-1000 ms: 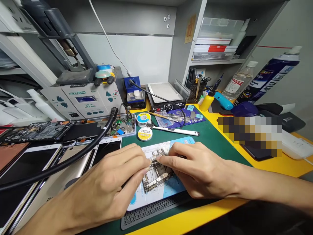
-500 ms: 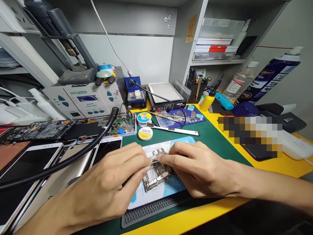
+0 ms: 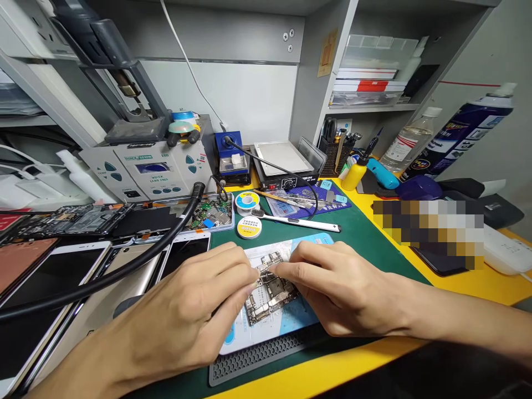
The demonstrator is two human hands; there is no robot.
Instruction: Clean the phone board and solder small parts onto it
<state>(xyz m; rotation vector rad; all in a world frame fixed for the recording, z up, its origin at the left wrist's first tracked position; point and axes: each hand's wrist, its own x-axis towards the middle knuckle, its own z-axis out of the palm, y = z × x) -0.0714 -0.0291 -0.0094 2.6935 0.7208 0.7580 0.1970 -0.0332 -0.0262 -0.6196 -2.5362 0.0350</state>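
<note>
A phone circuit board [image 3: 276, 288] lies tilted over a white and blue pad [image 3: 305, 318] in front of me. My left hand [image 3: 208, 305] is closed, thumb and index finger pinched together at the board's upper left edge. From the other side, my right hand [image 3: 336, 282] is closed too, its index fingertip touching the upper part of the board and its other fingers curled at the right edge. The two hands' fingertips nearly meet. Whether a tiny part sits between them cannot be seen. Below the pad, a grey honeycomb mat [image 3: 257, 360] shows.
A white-handled brush [image 3: 299, 221] and solder spools [image 3: 249, 227] lie behind the pad. Phones [image 3: 54, 288] and a black hose [image 3: 124, 274] fill the left. A hot-air station [image 3: 153, 172] and heating plate [image 3: 286, 160] stand behind. A yellow bottle [image 3: 354, 174] stands at right.
The whole view has shifted slightly right. Both hands keep nearly the same pose at the circuit board, and nothing has visibly been let go or picked up.
</note>
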